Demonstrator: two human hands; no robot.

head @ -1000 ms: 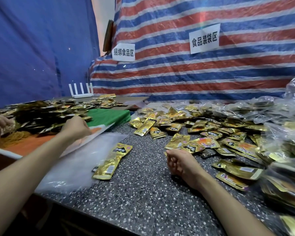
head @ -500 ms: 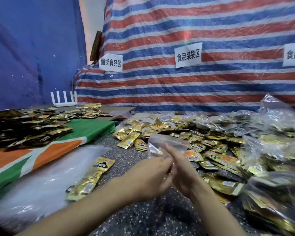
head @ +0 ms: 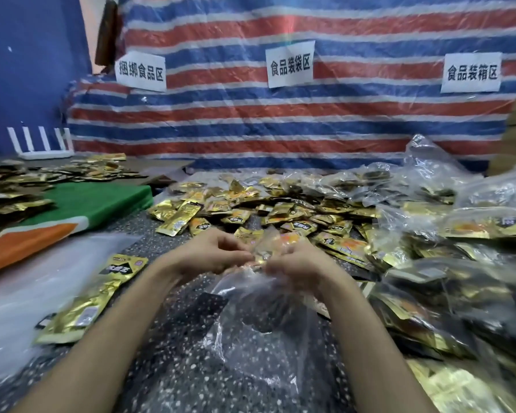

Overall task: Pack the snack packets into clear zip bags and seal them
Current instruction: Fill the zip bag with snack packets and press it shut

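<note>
Left hand [head: 212,254] and right hand [head: 292,263] pinch the clear zip bag [head: 259,323] beside the snack packets [head: 280,210]; its mouth probably needs spreading wide.

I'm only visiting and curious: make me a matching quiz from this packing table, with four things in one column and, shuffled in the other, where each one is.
Things
1. crinkled clear plastic zip bag
2. gold foil snack packet with a black label
3. white router with upright antennas
4. filled clear bags of gold packets

Places
a. far back on the left
b. piled up on the right
c. pinched between the left hand and the right hand
d. lying on a stack of flat clear bags, near left

Pairs: 1-c, 2-d, 3-a, 4-b
</note>
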